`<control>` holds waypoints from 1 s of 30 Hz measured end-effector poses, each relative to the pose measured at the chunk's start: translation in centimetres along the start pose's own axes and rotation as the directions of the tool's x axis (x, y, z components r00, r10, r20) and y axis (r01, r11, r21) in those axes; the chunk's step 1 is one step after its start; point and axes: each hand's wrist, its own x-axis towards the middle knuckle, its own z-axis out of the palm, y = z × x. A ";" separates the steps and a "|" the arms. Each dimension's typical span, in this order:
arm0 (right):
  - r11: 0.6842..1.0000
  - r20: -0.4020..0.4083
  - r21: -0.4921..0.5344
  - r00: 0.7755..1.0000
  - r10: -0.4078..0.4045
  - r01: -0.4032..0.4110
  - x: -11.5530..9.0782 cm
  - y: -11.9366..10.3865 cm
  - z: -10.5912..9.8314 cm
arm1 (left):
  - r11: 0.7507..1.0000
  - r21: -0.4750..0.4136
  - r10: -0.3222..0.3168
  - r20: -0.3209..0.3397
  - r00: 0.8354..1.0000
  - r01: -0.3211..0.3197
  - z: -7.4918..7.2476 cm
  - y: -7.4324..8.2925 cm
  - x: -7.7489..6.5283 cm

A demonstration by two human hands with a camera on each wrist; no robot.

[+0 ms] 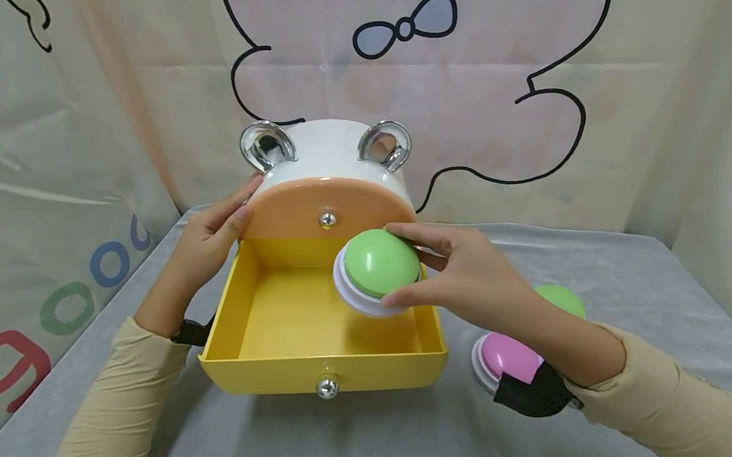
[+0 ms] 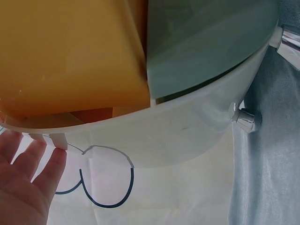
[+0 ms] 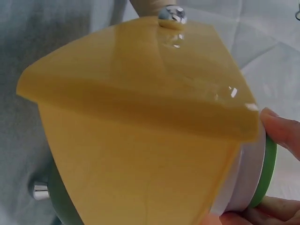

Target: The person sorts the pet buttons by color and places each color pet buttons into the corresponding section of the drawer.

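Head view: right hand (image 1: 461, 267) pinching green-domed button (image 1: 379, 263), left hand (image 1: 202, 246) spread against cabinet (image 1: 334, 148).

Cannot see all of the farther green dome (image 1: 561, 298) behind the right forearm (image 1: 547, 336), nor of the pink dome (image 1: 507, 356) behind a black strap (image 1: 532, 393). Cannot make out one back corner of the yellow drawer (image 1: 259, 376) behind the held green dome (image 1: 381, 263). Lose part of the left hand (image 2: 28, 180) past its wrist view's edge, and most of the right hand (image 1: 461, 268) likewise.
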 end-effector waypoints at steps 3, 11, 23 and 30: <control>1.000 0.023 -0.017 1.000 -0.010 0.010 0.6 -0.5 0.9 | 1.000 0.000 -0.003 -0.002 1.000 0.003 -0.1 0.0 -0.1; 1.000 0.104 -0.020 0.995 0.004 -0.002 2.2 -1.6 3.3 | 0.999 -0.013 0.030 -0.014 0.999 -0.030 -0.1 -0.2 0.0; 0.996 0.178 -0.078 0.983 0.051 -0.038 3.4 -2.3 6.7 | 1.000 -0.018 0.024 -0.003 1.000 -0.025 0.0 -0.2 0.1; 0.994 0.249 -0.093 0.965 0.078 -0.056 4.0 -2.7 8.0 | 0.999 -0.026 0.025 -0.008 1.000 -0.025 0.0 -0.3 0.1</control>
